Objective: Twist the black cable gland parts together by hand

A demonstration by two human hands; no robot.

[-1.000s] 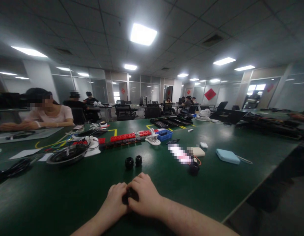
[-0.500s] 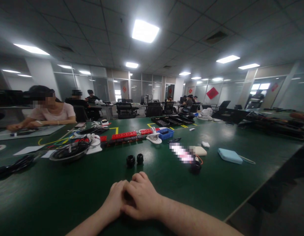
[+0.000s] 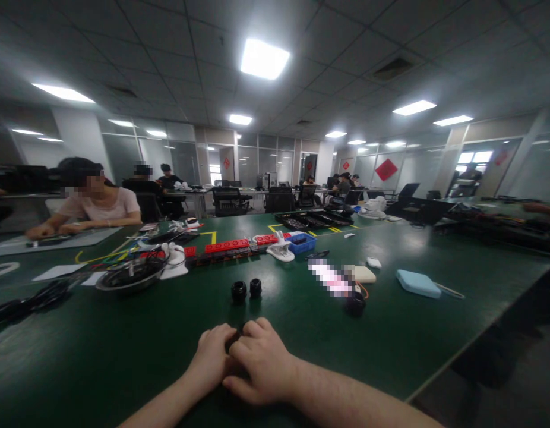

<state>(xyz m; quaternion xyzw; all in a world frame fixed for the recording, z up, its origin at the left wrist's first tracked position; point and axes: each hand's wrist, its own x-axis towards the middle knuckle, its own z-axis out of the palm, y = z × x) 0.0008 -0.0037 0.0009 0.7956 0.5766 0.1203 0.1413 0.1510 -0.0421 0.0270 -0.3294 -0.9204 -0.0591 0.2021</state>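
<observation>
My left hand (image 3: pixel 212 355) and my right hand (image 3: pixel 262 361) meet over the near part of the green table (image 3: pixel 337 351). The fingers of both are curled and closed. A bit of something dark shows between the fingertips, mostly hidden, and I cannot make out what it is. Just beyond the hands stand two small black round parts, a larger one (image 3: pixel 239 291) and a smaller one (image 3: pixel 255 288), side by side and slightly apart.
A metal bowl (image 3: pixel 130 276) with black cables sits at left. Behind are red strips (image 3: pixel 225 245), a blue basket (image 3: pixel 302 244) and black trays (image 3: pixel 306 220). At right lie a cream box (image 3: pixel 363 274) and a light-blue case (image 3: pixel 417 283). A person (image 3: pixel 99 205) works at the far left.
The fingers of both hands have shifted slightly, and a dark bit now shows between the fingertips. The whole view has moved a little. The two black parts stand where they were.
</observation>
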